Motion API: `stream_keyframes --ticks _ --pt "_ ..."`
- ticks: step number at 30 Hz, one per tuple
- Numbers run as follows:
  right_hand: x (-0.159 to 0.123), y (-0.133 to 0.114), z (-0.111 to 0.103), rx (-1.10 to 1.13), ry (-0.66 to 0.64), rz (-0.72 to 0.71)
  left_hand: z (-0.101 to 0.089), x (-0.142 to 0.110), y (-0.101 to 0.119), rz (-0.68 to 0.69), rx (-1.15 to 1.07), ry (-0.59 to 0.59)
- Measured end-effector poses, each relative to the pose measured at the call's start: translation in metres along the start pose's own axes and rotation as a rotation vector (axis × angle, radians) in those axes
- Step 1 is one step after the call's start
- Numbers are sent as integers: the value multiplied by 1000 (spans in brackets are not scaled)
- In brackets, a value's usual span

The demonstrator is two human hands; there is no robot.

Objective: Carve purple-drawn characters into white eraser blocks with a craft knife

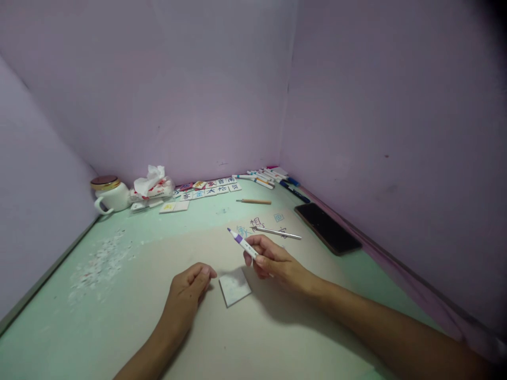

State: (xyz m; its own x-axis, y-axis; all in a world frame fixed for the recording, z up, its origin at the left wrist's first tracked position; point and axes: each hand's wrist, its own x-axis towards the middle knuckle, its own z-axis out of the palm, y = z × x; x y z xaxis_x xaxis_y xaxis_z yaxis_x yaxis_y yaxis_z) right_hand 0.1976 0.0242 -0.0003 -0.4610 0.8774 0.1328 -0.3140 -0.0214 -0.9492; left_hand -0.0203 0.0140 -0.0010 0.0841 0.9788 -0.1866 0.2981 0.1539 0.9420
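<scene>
A white marker with a purple tip and collar is pinched in my right hand, above the table. It is uncapped, and its tip points up and to the left. Below and left of that hand, a square whitish tile with faint smudges lies flat on a beige sheet. My left hand rests just left of the tile, its fingers curled and the thumb against them. Nothing shows in it, though its palm side is hidden.
Behind my right hand lie a silver metal tool and a wooden-handled tool. A phone lies at the right. Several markers, character tiles, a tissue pack and a white mug line the back. White shavings are scattered left.
</scene>
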Motion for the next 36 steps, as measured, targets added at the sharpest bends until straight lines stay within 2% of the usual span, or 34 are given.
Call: stream_keyframes --ticks 6,10,17,25,33,36 --pt "0 -6 2 34 94 71 1 1 0 -9 -15 1" --pt "0 -5 3 45 105 94 1 1 2 -15 -24 4" --pt "0 -6 4 -120 105 62 1 -1 4 -19 -19 6" --pt "2 -8 3 -194 150 118 2 0 4 0 28 -1" --pt "2 -6 3 -77 235 108 -6 -6 10 80 169 23" --pt "0 -9 2 35 224 103 -8 -13 14 118 373 0"
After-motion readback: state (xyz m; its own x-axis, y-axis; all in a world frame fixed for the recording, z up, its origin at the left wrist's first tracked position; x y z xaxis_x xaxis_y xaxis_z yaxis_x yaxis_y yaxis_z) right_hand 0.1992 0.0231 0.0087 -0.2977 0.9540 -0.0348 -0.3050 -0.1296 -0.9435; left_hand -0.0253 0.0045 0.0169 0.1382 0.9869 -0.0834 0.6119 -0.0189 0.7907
